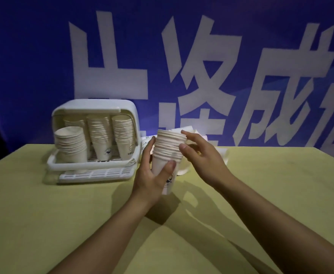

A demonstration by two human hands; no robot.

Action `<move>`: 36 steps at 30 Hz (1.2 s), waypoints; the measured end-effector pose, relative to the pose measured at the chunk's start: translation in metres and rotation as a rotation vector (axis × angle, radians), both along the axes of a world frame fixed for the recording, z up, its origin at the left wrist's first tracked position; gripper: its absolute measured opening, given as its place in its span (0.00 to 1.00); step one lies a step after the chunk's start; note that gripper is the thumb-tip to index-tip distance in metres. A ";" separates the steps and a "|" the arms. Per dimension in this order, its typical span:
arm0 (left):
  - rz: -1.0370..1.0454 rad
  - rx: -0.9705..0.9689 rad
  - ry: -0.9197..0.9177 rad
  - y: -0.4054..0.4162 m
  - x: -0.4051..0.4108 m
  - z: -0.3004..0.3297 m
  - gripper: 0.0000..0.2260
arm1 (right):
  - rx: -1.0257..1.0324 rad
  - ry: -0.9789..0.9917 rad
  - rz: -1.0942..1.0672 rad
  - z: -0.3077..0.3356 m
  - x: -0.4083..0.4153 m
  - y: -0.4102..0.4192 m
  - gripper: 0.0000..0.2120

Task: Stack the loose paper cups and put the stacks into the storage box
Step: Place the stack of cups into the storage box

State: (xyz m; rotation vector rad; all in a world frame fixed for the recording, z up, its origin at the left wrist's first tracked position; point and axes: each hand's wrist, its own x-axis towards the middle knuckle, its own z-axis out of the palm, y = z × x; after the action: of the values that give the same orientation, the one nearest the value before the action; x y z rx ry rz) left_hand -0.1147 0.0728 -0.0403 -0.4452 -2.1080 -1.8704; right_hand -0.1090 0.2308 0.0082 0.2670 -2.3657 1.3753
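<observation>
Stack of paper cups [167, 153] gripped upright above a yellow-green table [63, 214], just right of the white storage box [95, 109].

Left hand [152, 175] wrapped around the stack's lower part, thumb across the front, fingers behind. Right hand [199, 155] at the upper rims, fingers bent loosely against the cups' right side, thumb near the middle. Inside the open box, 4 stacks standing: 1 at front left, 1 behind it, 2 to the right. More loose cups [184, 169] lying blurred behind the hands. Blue banner [280, 56] with large white characters as backdrop.
</observation>
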 end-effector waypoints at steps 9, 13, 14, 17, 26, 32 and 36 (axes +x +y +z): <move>0.351 -0.155 0.006 -0.086 -0.013 0.014 0.43 | 0.006 -0.041 0.282 0.028 -0.047 -0.092 0.38; 0.499 -0.219 0.001 -0.107 -0.045 0.029 0.45 | 0.084 0.075 0.258 0.043 -0.074 -0.132 0.44; 0.520 -0.221 -0.002 -0.112 -0.052 0.030 0.44 | 0.089 0.087 0.261 0.043 -0.083 -0.140 0.45; 0.586 -0.183 -0.039 -0.125 -0.070 0.028 0.42 | 0.118 0.074 0.285 0.040 -0.106 -0.158 0.46; 0.958 -0.335 -0.211 -0.120 -0.107 -0.002 0.29 | 0.267 0.040 0.297 0.013 -0.141 -0.177 0.36; 1.103 -0.405 -0.257 -0.119 -0.121 -0.020 0.29 | 0.313 0.015 0.321 0.001 -0.151 -0.190 0.37; 1.125 -0.430 -0.287 -0.118 -0.125 -0.025 0.29 | 0.317 0.021 0.311 -0.008 -0.154 -0.195 0.36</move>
State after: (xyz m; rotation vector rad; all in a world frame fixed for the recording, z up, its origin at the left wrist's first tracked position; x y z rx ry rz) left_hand -0.2395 -0.0449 -0.0651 0.8324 -2.1634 -0.8520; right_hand -0.2634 0.0363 -0.0002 0.7609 -2.5993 1.1030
